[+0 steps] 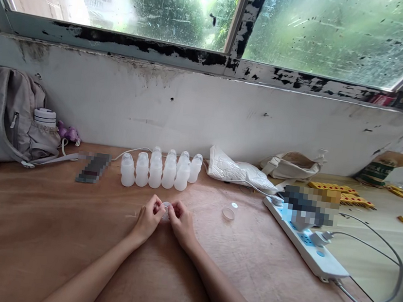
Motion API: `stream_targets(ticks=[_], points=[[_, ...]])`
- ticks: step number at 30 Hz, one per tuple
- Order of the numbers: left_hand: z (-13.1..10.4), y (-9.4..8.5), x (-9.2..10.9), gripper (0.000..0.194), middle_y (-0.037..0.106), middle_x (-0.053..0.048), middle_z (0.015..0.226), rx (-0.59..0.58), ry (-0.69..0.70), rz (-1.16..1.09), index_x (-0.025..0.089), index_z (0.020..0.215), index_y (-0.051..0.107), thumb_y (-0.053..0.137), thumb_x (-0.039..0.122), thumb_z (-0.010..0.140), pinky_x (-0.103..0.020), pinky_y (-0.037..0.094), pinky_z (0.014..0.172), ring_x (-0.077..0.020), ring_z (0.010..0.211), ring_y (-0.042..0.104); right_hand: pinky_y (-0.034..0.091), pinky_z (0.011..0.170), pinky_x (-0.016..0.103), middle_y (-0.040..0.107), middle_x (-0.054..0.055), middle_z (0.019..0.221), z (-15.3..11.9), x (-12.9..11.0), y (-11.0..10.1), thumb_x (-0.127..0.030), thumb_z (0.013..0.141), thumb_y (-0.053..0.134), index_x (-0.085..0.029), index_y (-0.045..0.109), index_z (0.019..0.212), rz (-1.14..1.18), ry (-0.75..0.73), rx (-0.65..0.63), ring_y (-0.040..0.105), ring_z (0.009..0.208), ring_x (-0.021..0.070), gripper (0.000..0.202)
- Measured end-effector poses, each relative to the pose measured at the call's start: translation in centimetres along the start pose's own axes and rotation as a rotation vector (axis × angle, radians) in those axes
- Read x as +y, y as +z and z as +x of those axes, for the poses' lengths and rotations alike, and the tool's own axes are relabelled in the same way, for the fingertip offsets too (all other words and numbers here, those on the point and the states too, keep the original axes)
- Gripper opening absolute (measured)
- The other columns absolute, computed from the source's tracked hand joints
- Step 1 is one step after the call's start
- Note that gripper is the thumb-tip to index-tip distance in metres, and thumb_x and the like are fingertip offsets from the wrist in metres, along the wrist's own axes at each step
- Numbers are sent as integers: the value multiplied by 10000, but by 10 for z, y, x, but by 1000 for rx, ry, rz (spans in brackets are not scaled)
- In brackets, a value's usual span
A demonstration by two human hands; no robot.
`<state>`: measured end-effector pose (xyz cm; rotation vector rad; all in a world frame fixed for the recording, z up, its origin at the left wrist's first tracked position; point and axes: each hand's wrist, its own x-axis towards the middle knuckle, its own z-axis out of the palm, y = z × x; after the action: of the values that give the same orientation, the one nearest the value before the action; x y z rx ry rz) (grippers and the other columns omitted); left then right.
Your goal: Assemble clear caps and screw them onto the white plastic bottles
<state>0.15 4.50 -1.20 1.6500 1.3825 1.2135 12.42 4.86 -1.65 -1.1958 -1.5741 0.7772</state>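
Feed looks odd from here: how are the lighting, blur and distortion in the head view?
Head view: daylight from the window overexposes its top; the table is evenly lit with soft shadows. Two patches are pixelated. Wide-angle lens bows the sill, and the right corners are dark. Both hands, left hand and right hand, are sharp.

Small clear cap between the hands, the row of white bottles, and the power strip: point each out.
small clear cap (166,210), head view, on the part showing between the fingertips.
row of white bottles (155,172), head view, on a front bottle's body.
power strip (315,258), head view, on its white top face.
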Motion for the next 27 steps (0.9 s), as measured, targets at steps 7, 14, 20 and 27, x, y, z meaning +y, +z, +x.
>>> stream_targets(ticks=[7,14,20,27], points=[[-1,-1,2,130,411,102,414,-2,-17,-11,204,660,392,464,255,755,-171,291,419,-70,346,389,338,480,209,483,-35,555,-1,-2,0,-293,778,473,-173,498,659,-74,-12,2,440,507,104,171],[0,0,-1,158,429,93,428,-2,-9,-51,202,661,403,474,292,769,-165,318,414,-72,366,419,350,477,208,500,-31,557,0,-2,0,-294,759,501,-166,534,684,-51,-5,7,442,500,103,152],[1,1,-2,184,529,43,581,17,-14,-93,192,752,462,448,369,797,-169,374,383,-96,439,522,412,514,222,563,-4,620,0,-2,0,-298,785,479,-169,542,758,40,0,15,516,550,123,146],[1,2,-1,171,626,-20,773,1,15,-100,183,884,505,514,290,750,-195,473,485,-127,590,619,491,573,249,599,6,713,0,3,1,-191,743,469,-195,498,848,175,19,-3,582,630,145,108]])
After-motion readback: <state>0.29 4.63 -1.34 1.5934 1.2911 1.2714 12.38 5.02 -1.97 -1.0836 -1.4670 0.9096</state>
